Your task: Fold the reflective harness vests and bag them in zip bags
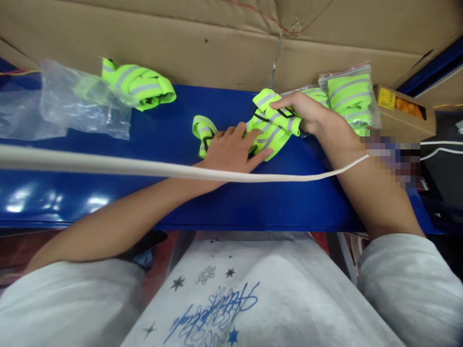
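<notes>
A neon-yellow reflective strap with grey stripes and black buckles lies partly folded on the blue table. My left hand rests palm down over it, fingers spread, and covers its middle. One looped end of the strap sticks out to the left of that hand. My right hand pinches the folded part at the upper right between thumb and fingers. Just behind the right hand are similar bright straps in a zip bag.
A rolled reflective strap lies at the back left, partly under clear plastic bags. A white cord crosses the view in front of my arms. At the right stands a cardboard box. Brown cardboard lines the back.
</notes>
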